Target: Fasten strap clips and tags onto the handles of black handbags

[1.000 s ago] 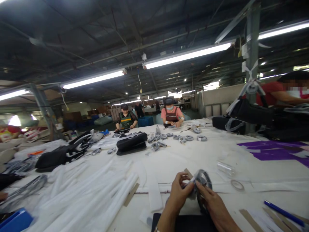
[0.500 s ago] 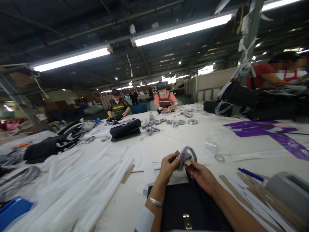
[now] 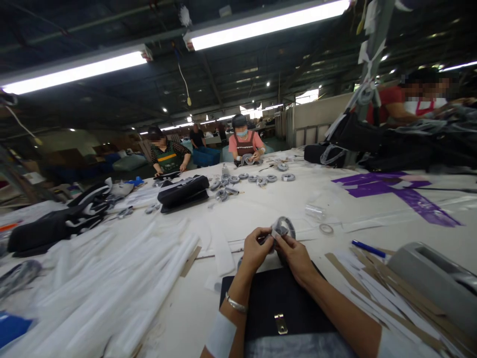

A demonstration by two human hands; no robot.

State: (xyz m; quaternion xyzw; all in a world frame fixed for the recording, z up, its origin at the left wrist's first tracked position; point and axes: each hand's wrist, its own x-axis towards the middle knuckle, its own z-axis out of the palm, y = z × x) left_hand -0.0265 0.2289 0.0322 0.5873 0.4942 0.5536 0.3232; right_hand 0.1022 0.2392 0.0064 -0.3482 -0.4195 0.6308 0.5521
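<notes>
Over the far edge of a black bag [image 3: 276,293] with a metal clasp [image 3: 280,324], both my hands pinch a coiled strap [image 3: 289,226] wrapped in greyish film. My left hand [image 3: 256,247] closes on the coil's left side, thumb against forefinger. On the near right side, my right hand [image 3: 297,254] has its fingertips pressed to the wrapping, close to the left fingers. What lies under the fingertips is partly hidden. The bag rests on the white table [image 3: 179,308] beneath my forearms.
White wrapping sheets [image 3: 112,283] spread at left. Card strips [image 3: 387,283], a blue pen [image 3: 368,248] and a grey tape dispenser [image 3: 432,273] lie at right. Beyond are a tape roll [image 3: 326,229], several wrapped coils [image 3: 257,179] and a folded black bag [image 3: 183,193]. Co-workers stand across the table.
My view has shifted right and slightly down. My fingers have drawn together on the coil's near side; the brown pieces seen at my fingertips before no longer show.
</notes>
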